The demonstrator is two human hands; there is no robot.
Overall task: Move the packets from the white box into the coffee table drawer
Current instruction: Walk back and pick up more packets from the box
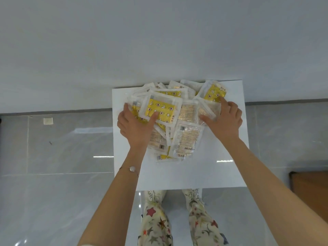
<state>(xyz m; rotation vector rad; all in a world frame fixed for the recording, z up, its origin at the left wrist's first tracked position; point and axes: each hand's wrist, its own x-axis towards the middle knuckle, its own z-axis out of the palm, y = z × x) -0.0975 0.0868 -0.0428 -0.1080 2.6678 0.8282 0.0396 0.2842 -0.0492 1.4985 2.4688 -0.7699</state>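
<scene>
Grey wall and glossy tiles surround the white box (186,174), packets (188,137) heaped on it, left hand (136,125) and right hand (225,119) gripping the heap's sides; gathering under way, next a firm lift towards the unseen drawer

I seem to be standing in a room at home: glossy, pale marble-look floor tiles (53,192) fill the lower frame, a corner of brown wooden furniture (308,181) shows at the right edge, and I wear star-patterned lounge trousers (156,219).
</scene>
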